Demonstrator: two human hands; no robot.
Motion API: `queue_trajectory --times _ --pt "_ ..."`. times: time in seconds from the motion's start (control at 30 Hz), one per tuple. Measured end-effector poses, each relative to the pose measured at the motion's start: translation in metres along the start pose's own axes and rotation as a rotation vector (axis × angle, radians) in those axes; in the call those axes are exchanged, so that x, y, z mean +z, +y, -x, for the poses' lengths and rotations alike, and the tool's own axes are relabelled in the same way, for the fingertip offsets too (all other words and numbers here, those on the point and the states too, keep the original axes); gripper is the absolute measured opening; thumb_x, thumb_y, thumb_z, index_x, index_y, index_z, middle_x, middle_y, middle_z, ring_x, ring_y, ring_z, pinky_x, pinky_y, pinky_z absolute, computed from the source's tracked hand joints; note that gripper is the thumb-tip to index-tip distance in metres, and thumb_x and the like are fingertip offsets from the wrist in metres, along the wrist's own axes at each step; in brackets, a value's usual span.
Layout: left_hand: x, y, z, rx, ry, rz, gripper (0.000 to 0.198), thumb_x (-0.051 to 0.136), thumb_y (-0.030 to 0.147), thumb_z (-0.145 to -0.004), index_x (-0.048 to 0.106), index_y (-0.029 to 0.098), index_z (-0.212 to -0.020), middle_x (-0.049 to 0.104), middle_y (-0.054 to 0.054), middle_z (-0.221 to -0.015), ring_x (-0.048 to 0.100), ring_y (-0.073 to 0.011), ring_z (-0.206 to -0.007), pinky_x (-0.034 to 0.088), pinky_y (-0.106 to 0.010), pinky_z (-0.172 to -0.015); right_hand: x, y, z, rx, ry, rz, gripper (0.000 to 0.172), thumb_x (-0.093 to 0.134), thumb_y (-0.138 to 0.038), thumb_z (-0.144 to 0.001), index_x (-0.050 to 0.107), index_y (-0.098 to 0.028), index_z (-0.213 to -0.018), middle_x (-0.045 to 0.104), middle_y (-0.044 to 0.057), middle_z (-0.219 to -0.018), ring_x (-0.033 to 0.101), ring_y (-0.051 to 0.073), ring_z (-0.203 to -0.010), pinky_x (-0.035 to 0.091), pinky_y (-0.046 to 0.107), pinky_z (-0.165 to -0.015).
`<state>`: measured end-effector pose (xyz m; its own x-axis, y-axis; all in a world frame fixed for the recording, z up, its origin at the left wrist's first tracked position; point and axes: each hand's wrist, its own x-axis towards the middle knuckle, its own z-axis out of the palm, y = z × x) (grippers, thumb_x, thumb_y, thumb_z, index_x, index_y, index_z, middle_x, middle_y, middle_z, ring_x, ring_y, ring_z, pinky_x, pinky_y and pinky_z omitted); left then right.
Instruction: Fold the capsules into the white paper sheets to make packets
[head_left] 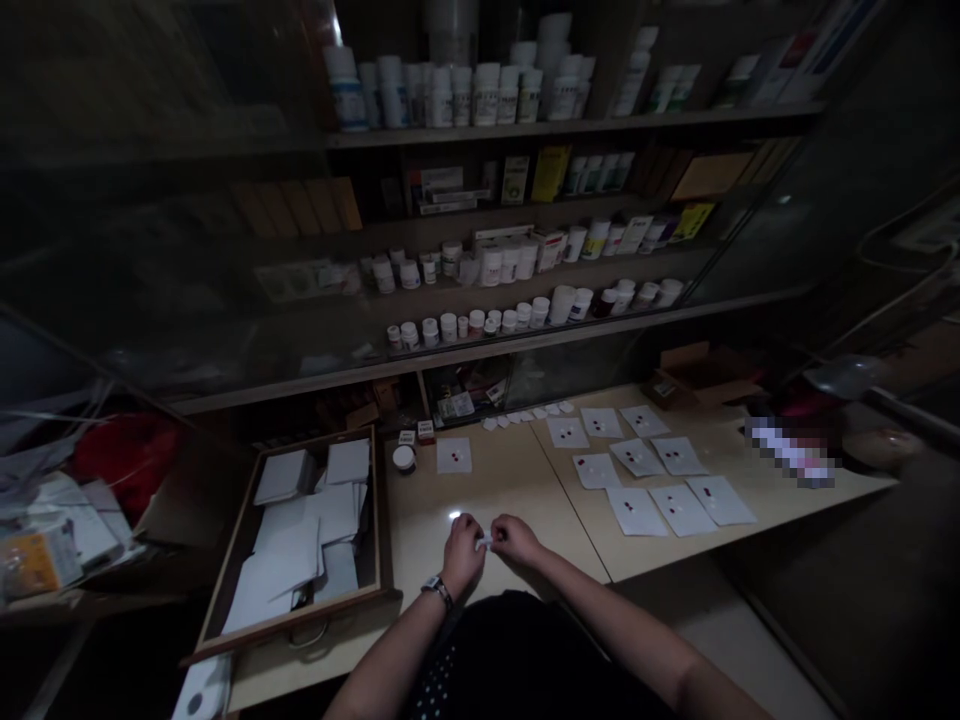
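Observation:
My left hand (463, 553) and my right hand (516, 540) meet over the pale desktop (427, 540), both pinching a small piece of white paper (484, 540) between their fingers. A wristwatch (436, 591) sits on my left wrist. Beyond my hands lies a white paper square (454, 455) with small red and dark marks, probably pills. Several similar sheets (637, 510) are spread to the right, and a row of small folded white papers (525, 415) lies along the far edge.
To the left, an open wooden drawer (379, 520) holds stacks of white paper sheets. A small white-lidded jar (403, 458) stands at the desk's back. Shelves of medicine bottles (487, 95) rise behind glass. A cardboard box (701, 375) sits at the far right.

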<state>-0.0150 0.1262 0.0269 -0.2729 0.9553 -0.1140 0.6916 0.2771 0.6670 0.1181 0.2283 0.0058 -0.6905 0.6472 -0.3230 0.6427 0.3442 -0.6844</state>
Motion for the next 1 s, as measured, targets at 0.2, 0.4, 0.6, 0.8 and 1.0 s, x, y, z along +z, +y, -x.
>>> queue_trajectory --times 0.2,0.4,0.6,0.8,1.0 --pt "0.004 -0.004 -0.004 0.003 -0.03 0.035 0.011 0.058 0.012 -0.074 0.064 0.019 -0.08 0.056 -0.005 -0.098 0.053 -0.0198 -0.099 0.042 -0.029 -0.089 0.004 0.009 0.001 -0.059 0.035 -0.082 0.008 0.067 -0.014 -0.064 0.065 -0.017 -0.071 0.061 -0.001 -0.076 0.055 0.014 -0.071 0.037 0.021 -0.063" --pt "0.002 0.0 -0.004 -0.023 -0.073 -0.022 0.014 0.054 0.01 -0.076 0.064 0.019 -0.081 0.056 -0.005 -0.099 0.052 -0.0192 -0.1 0.041 -0.028 -0.088 0.006 0.011 0.004 -0.105 0.064 -0.086 0.007 0.067 -0.013 -0.067 0.065 -0.018 -0.072 0.059 -0.001 -0.077 0.056 0.014 -0.073 0.038 0.021 -0.065" --pt "0.001 -0.002 0.001 0.074 -0.037 0.039 0.016 0.055 0.011 -0.078 0.065 0.021 -0.087 0.055 -0.004 -0.101 0.051 -0.0182 -0.1 0.041 -0.028 -0.089 0.007 0.01 0.011 -0.125 0.092 -0.084 0.006 0.067 -0.013 -0.069 0.065 -0.018 -0.073 0.059 0.001 -0.08 0.055 0.015 -0.076 0.038 0.022 -0.068" --pt "0.004 -0.002 -0.002 0.05 -0.064 -0.009 0.015 0.052 0.013 -0.08 0.065 0.019 -0.078 0.056 -0.006 -0.103 0.051 -0.0192 -0.102 0.041 -0.029 -0.091 0.006 0.005 0.012 -0.095 0.08 -0.036 0.006 0.065 -0.014 -0.071 0.065 -0.019 -0.075 0.06 0.001 -0.082 0.055 0.016 -0.078 0.038 0.022 -0.069" --pt "0.003 0.001 -0.002 0.001 -0.082 -0.099 0.015 0.05 0.01 -0.081 0.063 0.018 -0.079 0.056 -0.008 -0.11 0.049 -0.0205 -0.108 0.039 -0.029 -0.095 0.004 -0.002 0.007 -0.056 0.077 0.061 0.007 0.059 -0.016 -0.077 0.065 -0.018 -0.076 0.061 0.002 -0.08 0.054 0.016 -0.076 0.036 0.022 -0.068"
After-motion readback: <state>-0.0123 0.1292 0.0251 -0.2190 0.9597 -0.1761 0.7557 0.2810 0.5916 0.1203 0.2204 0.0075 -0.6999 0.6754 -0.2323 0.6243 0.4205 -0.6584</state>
